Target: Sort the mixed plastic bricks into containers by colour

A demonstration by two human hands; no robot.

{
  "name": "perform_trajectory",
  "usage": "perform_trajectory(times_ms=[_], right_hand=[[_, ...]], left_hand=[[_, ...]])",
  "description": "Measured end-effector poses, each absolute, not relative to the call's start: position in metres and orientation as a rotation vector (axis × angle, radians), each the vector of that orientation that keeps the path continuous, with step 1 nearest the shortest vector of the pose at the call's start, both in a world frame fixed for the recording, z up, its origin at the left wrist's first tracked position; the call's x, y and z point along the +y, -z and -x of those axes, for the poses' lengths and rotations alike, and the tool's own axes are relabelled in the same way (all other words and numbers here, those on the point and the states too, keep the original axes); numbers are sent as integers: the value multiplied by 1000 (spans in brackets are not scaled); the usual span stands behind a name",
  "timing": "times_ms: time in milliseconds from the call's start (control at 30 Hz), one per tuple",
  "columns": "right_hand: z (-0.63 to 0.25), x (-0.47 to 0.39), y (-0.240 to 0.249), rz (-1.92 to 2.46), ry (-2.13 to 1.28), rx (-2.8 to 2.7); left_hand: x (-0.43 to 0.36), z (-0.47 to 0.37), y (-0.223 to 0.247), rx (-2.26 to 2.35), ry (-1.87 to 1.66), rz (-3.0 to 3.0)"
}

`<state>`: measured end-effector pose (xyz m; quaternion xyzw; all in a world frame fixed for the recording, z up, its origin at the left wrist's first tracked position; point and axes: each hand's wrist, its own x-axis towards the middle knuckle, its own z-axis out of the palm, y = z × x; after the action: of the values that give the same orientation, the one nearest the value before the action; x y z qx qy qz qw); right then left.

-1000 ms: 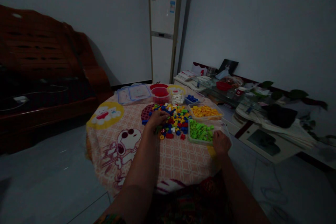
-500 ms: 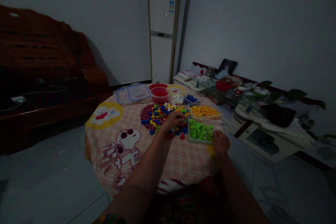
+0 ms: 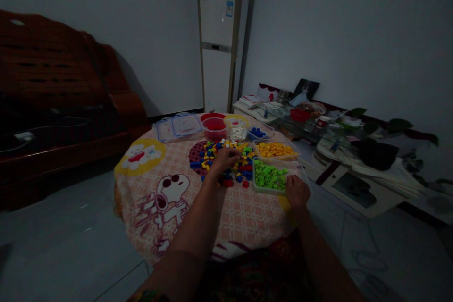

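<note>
Over a heap of mixed toy building bricks (image 3: 208,165), my left hand (image 3: 223,159) is held palm down, fingers stretched out to the right. Nothing shows in it. The heap has blue, yellow, red, white and green bricks. To its right, a clear plastic container (image 3: 271,191) holds many green bricks (image 3: 269,175). My right hand (image 3: 297,191) rests curled at the container's right front side; whatever its fingers close on is hidden. Behind it, yellow bricks (image 3: 276,149) fill another clear container, and blue bricks (image 3: 257,132) lie in a third. White bricks (image 3: 238,134) sit behind the heap.
Clear lids with blue edges (image 3: 180,126) lie at the table's far left, beside a red tub (image 3: 215,127). A patterned cloth (image 3: 244,217) covers the round table. On the right stands a cluttered glass-topped cabinet (image 3: 300,125); a wooden bench (image 3: 71,75) is on the left.
My left hand has moved left, away from the green bricks' container, and is now over the middle of the heap. My right hand has stayed in place.
</note>
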<state>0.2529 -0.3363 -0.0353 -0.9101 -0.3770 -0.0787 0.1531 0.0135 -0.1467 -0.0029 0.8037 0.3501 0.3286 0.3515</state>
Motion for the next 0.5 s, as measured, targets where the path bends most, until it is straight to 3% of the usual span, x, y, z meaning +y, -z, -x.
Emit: perform_trajectory(times_ms=[167, 500], right_hand=[[-254, -335, 37, 2611, 240, -1070], [-257, -335, 40, 2609, 243, -1095]], left_hand=[[-130, 21, 10, 1015, -670, -2100], [-140, 5, 13, 1106, -452, -2266]])
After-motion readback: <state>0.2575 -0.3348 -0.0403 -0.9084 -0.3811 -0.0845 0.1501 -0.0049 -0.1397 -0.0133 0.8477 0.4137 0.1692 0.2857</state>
